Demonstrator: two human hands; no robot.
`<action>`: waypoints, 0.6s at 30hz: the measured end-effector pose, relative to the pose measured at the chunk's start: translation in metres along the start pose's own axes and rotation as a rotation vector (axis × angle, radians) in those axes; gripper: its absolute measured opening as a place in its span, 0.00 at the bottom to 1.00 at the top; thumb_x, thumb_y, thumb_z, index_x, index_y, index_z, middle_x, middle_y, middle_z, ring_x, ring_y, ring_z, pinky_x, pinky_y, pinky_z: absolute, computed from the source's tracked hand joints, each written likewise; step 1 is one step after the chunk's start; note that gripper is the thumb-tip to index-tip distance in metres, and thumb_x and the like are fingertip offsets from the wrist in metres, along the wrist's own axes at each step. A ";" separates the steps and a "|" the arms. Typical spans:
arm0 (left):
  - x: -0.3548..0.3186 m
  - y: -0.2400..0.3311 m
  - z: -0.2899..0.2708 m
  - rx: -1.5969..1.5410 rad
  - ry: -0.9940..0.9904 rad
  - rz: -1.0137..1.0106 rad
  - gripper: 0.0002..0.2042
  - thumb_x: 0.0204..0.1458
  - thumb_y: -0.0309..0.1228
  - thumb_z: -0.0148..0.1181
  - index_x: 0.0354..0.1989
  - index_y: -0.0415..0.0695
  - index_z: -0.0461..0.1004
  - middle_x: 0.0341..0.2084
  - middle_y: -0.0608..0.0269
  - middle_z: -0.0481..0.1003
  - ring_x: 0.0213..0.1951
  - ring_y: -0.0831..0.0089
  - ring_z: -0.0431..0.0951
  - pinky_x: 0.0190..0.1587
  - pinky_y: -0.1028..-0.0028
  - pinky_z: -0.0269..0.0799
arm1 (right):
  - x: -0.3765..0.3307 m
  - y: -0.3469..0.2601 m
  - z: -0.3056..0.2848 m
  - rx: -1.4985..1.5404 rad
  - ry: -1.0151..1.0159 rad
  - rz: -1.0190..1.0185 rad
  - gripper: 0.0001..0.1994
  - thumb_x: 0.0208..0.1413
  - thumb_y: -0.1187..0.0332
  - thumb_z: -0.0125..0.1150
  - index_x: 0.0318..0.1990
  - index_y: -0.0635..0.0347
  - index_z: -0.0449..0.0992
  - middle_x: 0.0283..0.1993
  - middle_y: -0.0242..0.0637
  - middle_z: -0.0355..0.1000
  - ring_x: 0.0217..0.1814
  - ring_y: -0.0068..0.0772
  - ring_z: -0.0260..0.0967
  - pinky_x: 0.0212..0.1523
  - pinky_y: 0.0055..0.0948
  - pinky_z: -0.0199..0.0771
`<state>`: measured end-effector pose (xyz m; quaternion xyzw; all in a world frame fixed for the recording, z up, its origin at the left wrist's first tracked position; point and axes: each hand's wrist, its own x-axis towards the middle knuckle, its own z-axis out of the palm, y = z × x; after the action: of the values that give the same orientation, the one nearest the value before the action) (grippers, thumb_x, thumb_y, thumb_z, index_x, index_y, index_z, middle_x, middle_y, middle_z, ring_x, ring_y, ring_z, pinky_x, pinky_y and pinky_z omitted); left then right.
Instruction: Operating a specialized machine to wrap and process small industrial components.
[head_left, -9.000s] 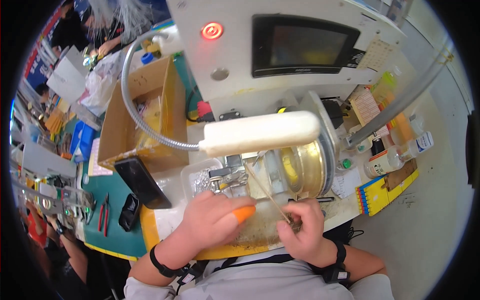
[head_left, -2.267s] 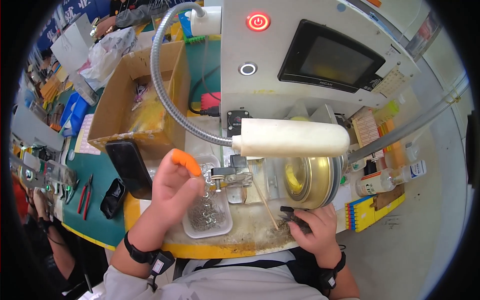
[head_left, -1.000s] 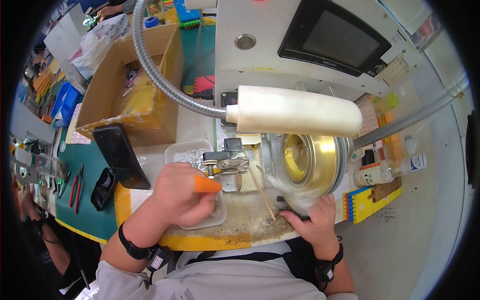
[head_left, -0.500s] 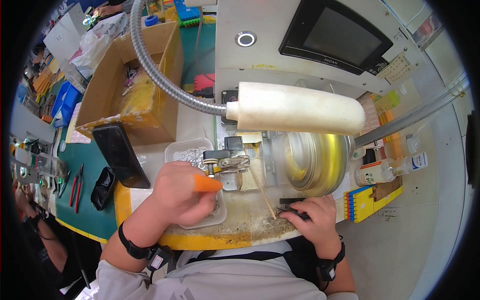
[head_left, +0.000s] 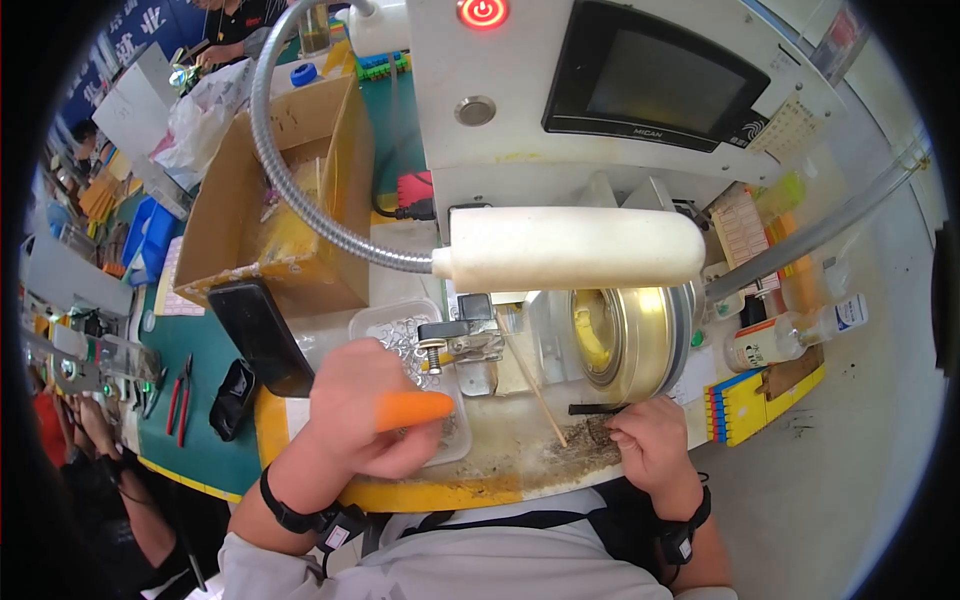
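Note:
My left hand point(head_left: 375, 410), an orange finger cot on one finger, is closed beside a small metal clamp fixture point(head_left: 465, 345) with a spring. What its fingers hold, if anything, is hidden. It hangs over a clear plastic tray point(head_left: 462, 435) of small metal rings. My right hand point(head_left: 652, 442) is closed near the bench edge, and I cannot make out anything in its fingers. Just beyond it lies a short black bar point(head_left: 595, 408), below a round yellowish wheel point(head_left: 640, 345). A thin wooden stick point(head_left: 538, 390) lies between the hands.
A white tubular lamp point(head_left: 575, 248) on a bent metal neck hangs above the fixture. Behind stands a machine housing with a black screen point(head_left: 655, 85). At left are a cardboard box point(head_left: 330, 275), a phone point(head_left: 260, 335) and red-handled pliers point(head_left: 181, 400). Bottles point(head_left: 765, 343) stand right.
The view has shifted. The ring button's white light has gone out. The wheel looks sharper. My right hand has drawn back from the black bar, and the dark piece in its fingers no longer shows.

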<state>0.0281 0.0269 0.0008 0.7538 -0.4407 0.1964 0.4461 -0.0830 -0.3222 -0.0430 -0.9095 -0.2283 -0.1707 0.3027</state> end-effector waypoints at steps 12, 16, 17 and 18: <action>0.048 0.011 -0.005 0.505 -0.115 -0.026 0.13 0.44 0.31 0.73 0.40 0.51 0.85 0.41 0.65 0.79 0.42 0.61 0.76 0.46 0.61 0.69 | -0.002 -0.002 0.005 0.042 0.174 0.056 0.14 0.50 0.63 0.78 0.41 0.57 0.84 0.24 0.35 0.71 0.22 0.43 0.67 0.26 0.41 0.63; 0.046 0.009 -0.004 0.492 -0.074 -0.022 0.11 0.44 0.30 0.72 0.39 0.53 0.85 0.39 0.71 0.79 0.42 0.63 0.76 0.46 0.62 0.68 | -0.001 0.004 0.001 0.066 0.093 0.004 0.14 0.50 0.64 0.77 0.42 0.58 0.84 0.23 0.35 0.70 0.20 0.44 0.66 0.25 0.40 0.62; 0.049 0.013 -0.004 0.562 -0.060 0.013 0.11 0.44 0.29 0.71 0.38 0.53 0.83 0.37 0.72 0.78 0.41 0.64 0.76 0.45 0.63 0.68 | -0.002 0.004 0.001 0.064 0.096 0.002 0.12 0.51 0.66 0.76 0.42 0.58 0.84 0.22 0.36 0.69 0.20 0.44 0.65 0.24 0.40 0.61; 0.052 0.018 -0.005 0.631 -0.045 0.048 0.10 0.44 0.28 0.70 0.37 0.52 0.82 0.36 0.73 0.78 0.39 0.65 0.76 0.45 0.64 0.68 | -0.002 0.003 -0.001 0.060 0.098 0.000 0.11 0.51 0.68 0.75 0.42 0.59 0.84 0.22 0.36 0.69 0.19 0.44 0.64 0.24 0.40 0.61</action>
<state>0.0413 0.0021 0.0481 0.8484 -0.3854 0.3173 0.1758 -0.0828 -0.3254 -0.0447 -0.8905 -0.2184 -0.2084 0.3405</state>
